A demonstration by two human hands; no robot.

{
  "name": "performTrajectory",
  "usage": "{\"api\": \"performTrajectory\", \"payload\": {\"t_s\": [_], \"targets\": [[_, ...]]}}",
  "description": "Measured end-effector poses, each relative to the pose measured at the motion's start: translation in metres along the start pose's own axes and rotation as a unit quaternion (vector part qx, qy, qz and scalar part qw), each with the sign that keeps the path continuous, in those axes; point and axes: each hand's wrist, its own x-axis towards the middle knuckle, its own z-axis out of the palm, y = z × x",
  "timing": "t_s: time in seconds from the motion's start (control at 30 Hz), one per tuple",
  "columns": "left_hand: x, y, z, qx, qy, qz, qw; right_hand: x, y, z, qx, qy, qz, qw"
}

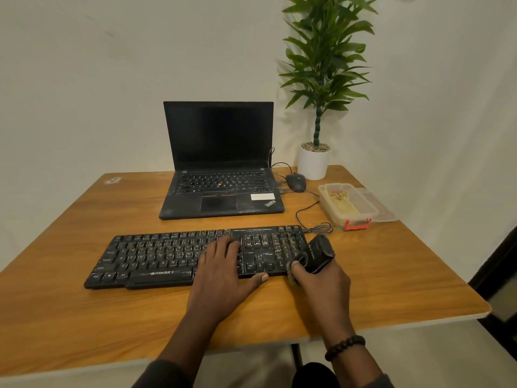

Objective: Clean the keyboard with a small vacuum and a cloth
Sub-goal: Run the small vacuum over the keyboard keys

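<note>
— Where the near edge of the desk point(84, 326) is crossed by two forearms, what is seen first?

— A beaded bracelet point(344, 347) is worn on the right wrist. Just beyond it, the right hand point(321, 281) is curled around a small black vacuum point(319, 254), which is held at the right end of the keyboard point(156, 256), its lower end touching the keys there.

— And the left hand?

— The left hand point(226, 271) is laid flat on the right half of the keyboard, fingers straight and spread over the keys, the thumb stretched along the front edge. Nothing is gripped by it.

— How is the keyboard placed?

— It is set parallel to the near edge, roughly mid-desk, with pale specks seen on its keys. Its cable point(313, 214) is looped off the right rear corner.

— What is found further back?

— An open laptop point(221, 175) with a dark screen is placed behind the keyboard. A mouse point(296, 182) is set just to its right. Near the right edge, a clear plastic box point(347, 205) with a red latch is placed. At the far right corner, a potted plant point(313, 161) in a white pot is stood. Whether a cloth is in the box cannot be told.
</note>
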Motion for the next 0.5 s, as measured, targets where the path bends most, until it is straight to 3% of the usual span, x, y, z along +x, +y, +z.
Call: {"api": "performTrajectory", "payload": {"t_s": [0.2,0.3,0.4,0.5], "targets": [[0.0,0.0,-0.001,-0.001,0.003,0.003,1.0,0.007,-0.01,-0.005,-0.002,-0.003,-0.008,1.0],[0.001,0.001,-0.002,-0.002,0.003,0.002,1.0,0.011,-0.012,-0.006,-0.028,-0.062,-0.02,0.997],[0.0,0.0,-0.001,0.0,0.002,0.003,1.0,0.015,-0.017,-0.007,-0.028,-0.071,-0.053,0.996],[-0.001,-0.001,0.0,-0.005,0.002,0.001,1.0,0.02,-0.024,-0.011,-0.099,-0.165,-0.075,0.978]]}}
